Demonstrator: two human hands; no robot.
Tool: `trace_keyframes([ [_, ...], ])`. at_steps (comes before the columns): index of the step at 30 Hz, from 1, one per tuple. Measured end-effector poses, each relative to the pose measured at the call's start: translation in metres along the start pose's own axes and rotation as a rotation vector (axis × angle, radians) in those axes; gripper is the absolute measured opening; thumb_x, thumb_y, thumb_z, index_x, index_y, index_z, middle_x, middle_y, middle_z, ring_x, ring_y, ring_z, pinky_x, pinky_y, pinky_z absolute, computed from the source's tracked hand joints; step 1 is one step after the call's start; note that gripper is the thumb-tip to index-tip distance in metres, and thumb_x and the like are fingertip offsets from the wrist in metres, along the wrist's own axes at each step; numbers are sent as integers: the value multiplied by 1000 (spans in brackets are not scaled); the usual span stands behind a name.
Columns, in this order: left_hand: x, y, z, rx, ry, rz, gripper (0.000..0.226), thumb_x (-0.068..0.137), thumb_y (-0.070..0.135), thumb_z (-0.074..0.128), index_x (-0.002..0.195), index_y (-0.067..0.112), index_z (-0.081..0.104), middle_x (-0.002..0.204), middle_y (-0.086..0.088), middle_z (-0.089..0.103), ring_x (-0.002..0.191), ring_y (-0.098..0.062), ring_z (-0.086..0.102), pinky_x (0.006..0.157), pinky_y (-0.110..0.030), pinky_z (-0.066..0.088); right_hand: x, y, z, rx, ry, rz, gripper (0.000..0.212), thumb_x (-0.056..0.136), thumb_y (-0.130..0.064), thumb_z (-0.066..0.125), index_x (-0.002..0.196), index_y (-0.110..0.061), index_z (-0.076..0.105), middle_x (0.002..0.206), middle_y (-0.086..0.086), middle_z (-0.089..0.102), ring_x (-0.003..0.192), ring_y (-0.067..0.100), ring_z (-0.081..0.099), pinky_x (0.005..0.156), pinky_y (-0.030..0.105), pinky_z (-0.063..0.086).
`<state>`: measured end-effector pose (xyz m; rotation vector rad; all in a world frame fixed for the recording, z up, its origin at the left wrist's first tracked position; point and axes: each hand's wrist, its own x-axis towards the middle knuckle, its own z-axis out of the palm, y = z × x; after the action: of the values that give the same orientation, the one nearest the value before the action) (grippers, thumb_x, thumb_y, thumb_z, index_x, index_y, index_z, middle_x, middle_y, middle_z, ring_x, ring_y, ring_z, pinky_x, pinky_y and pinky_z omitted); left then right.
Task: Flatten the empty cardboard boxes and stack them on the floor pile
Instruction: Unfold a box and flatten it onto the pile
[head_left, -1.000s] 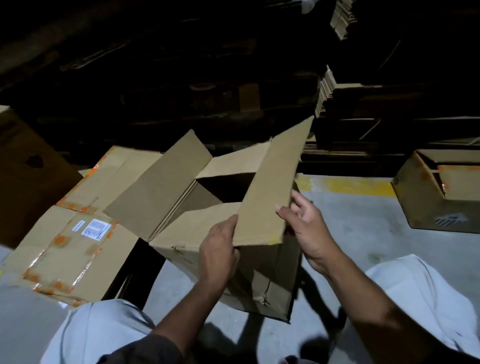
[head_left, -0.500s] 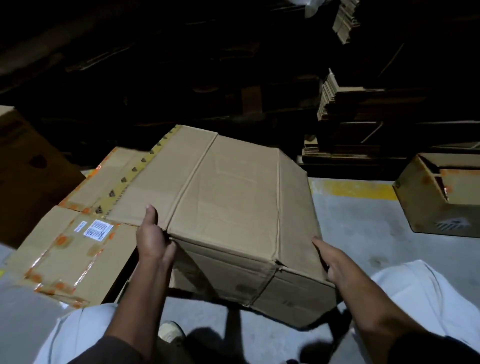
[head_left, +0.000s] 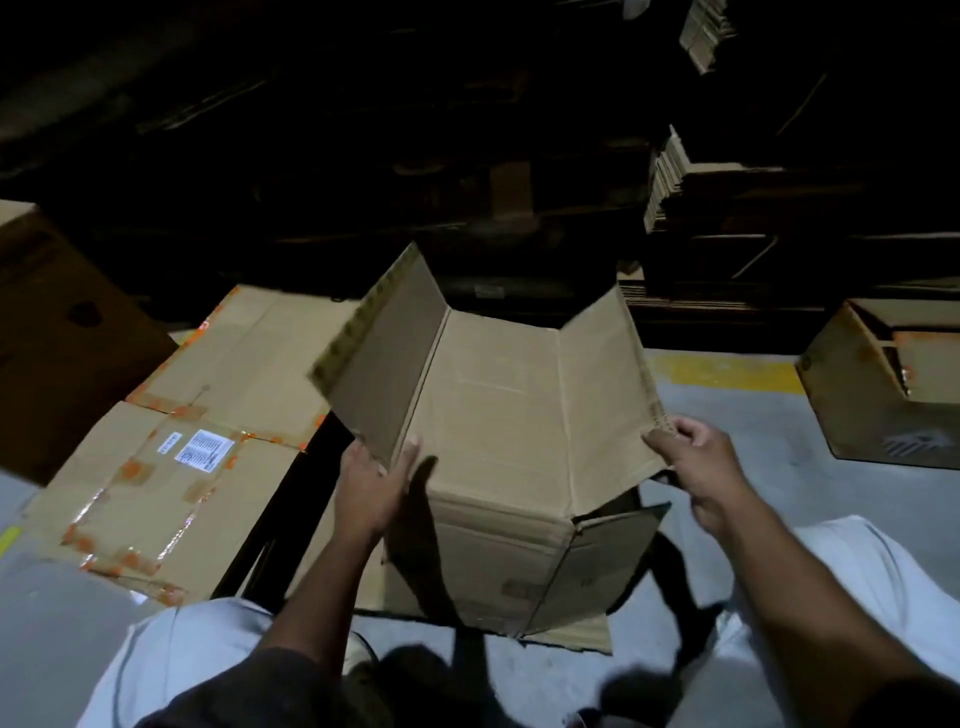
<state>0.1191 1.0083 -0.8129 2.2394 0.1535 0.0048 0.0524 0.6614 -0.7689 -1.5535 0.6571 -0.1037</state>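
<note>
I see the cardboard box held up between both hands, above the grey floor, between the knees. Its top panel faces me, side flaps angled upward left and right. Left hand is closed on the left flap's lower edge, thumb on the top panel. Right hand pinches the right flap's near corner. Near end flap hangs partly open. Flattened pile with orange tape and a white label lies on the floor just left. Another open box sits far right.
</note>
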Motion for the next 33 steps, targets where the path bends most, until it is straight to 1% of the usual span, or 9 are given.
trace_keyframes([
  [4,-1,-27,0,588,-276,48,101,75,91,45,152,25,39,153,-7,46,149,-26,26,122,-55,2,0,17,15,19,6,11,10,96,-5,59,98,-5,69,79,7,70,63,15,64,52,24,49],
  [8,-14,-30,-4,673,-392,-84,74,88,77,45,133,21,60,130,-9,66,136,-30,47,123,-52,13,15,16,14,217,94,68,17,98,-10,59,112,-5,67,88,8,71,76,21,65,50,23,53],
  [13,-20,-34,-2,254,-250,-263,50,98,44,58,114,-3,67,120,-25,67,112,-39,63,88,-38,50,24,14,15,441,184,143,31,98,-13,61,127,-3,60,103,12,69,72,11,68,58,28,58],
  [16,-22,-13,6,243,-160,-192,50,104,37,51,88,-9,63,101,-30,68,101,-43,62,74,-37,40,28,12,12,548,211,178,17,99,-17,61,113,-9,62,89,4,69,60,5,69,69,30,59],
  [20,-20,-6,27,233,-161,-163,65,100,57,41,63,4,49,66,-15,56,70,-36,59,62,-40,43,25,20,16,563,101,226,5,98,-12,60,102,-13,63,72,-4,75,61,5,71,53,17,53],
  [25,-1,6,28,2,-96,-202,50,97,49,56,61,14,50,67,-10,56,65,-28,52,63,-37,39,28,36,24,152,-115,195,27,85,-3,73,108,-11,63,98,10,75,85,22,72,74,32,58],
  [28,5,14,20,-78,-98,-200,39,99,39,58,82,6,66,83,-15,67,76,-29,61,71,-38,45,35,36,24,62,33,94,37,81,-29,81,110,-25,59,113,4,69,101,21,66,92,37,54],
  [30,10,14,14,-110,-78,-240,40,100,38,58,83,2,66,83,-18,67,78,-30,62,76,-41,49,41,42,22,92,157,118,70,65,-76,74,109,-24,57,124,7,63,111,26,63,100,46,52],
  [33,22,13,0,-181,-55,-262,42,99,41,57,99,1,69,91,-16,67,87,-31,63,82,-41,47,53,66,14,157,194,325,111,37,-102,56,96,-9,65,109,17,71,100,38,68,89,60,55],
])
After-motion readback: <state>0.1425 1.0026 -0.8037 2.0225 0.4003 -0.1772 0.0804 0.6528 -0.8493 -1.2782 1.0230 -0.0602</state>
